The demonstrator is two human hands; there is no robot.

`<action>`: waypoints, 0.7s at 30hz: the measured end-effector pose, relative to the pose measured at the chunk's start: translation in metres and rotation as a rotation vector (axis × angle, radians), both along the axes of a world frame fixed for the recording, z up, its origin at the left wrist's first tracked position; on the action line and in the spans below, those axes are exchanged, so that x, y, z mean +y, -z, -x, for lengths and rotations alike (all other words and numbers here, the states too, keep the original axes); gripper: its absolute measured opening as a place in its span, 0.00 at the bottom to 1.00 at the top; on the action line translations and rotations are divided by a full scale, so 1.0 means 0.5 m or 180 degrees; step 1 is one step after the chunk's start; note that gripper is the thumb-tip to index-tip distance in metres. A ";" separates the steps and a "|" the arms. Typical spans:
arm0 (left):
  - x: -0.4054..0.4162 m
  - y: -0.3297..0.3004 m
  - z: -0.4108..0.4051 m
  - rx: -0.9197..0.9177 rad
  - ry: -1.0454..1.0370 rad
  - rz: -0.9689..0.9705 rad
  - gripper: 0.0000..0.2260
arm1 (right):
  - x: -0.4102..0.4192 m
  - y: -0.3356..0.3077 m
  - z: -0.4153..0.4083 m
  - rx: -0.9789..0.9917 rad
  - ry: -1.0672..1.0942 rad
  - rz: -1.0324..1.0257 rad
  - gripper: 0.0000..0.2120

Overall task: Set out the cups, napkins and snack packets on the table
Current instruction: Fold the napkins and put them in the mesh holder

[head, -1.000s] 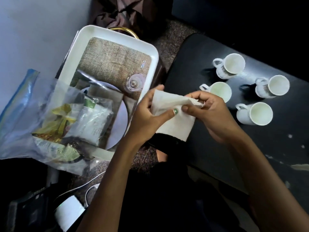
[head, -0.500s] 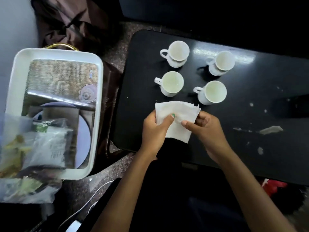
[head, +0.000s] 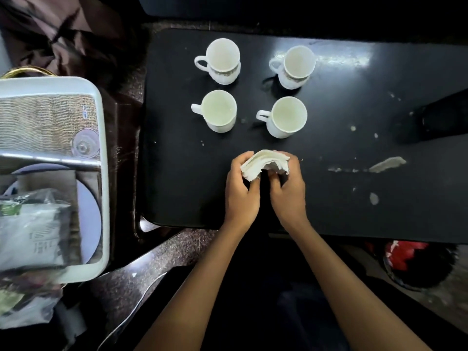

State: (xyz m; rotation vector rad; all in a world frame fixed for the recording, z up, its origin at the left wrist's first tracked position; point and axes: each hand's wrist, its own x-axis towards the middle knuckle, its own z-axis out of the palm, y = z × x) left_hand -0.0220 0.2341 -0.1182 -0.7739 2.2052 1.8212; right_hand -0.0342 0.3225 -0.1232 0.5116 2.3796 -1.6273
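grip: left hand (head: 241,191) and right hand (head: 287,188) both pinch the napkin stack (head: 264,164), held bowed over the table (head: 177,173), near its front edge, just short of the front pair of cups (head: 219,110).
risk 1: loose plies, so fanning one off could drag several or drop the stack.
risk 2: a forward reach could knock the near-right cup (head: 287,117).
pending: snack packets (head: 30,229) sit in the white tray (head: 102,173), left of the table.
vs 0.5 s ago: stack was flatter, broad face up; now bent, edges showing. Cups unmoved.
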 end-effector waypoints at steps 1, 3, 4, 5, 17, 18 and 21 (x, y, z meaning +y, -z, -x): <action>0.003 0.004 0.002 -0.0002 0.0006 0.0042 0.17 | 0.001 0.003 0.003 -0.0009 -0.0004 0.0021 0.16; 0.004 0.006 0.004 0.0049 -0.0018 0.0112 0.15 | 0.003 0.005 0.005 0.0041 0.0085 0.0021 0.13; 0.004 0.006 0.005 0.0097 -0.0050 0.0139 0.15 | 0.003 0.003 0.005 0.0106 0.0160 0.0000 0.12; 0.004 0.005 0.005 0.0148 -0.0088 0.0168 0.15 | 0.004 0.000 0.004 0.0186 0.0245 -0.0005 0.12; -0.009 0.037 -0.009 0.0196 -0.0056 0.0498 0.14 | 0.006 0.019 0.006 0.0061 0.0647 0.0399 0.13; -0.010 0.038 -0.010 0.0275 0.0013 0.0596 0.15 | 0.004 0.018 0.007 0.0108 0.0712 0.0412 0.12; -0.010 0.042 -0.011 0.0296 0.0134 0.0683 0.14 | 0.003 0.017 0.006 0.0145 0.0711 0.0453 0.12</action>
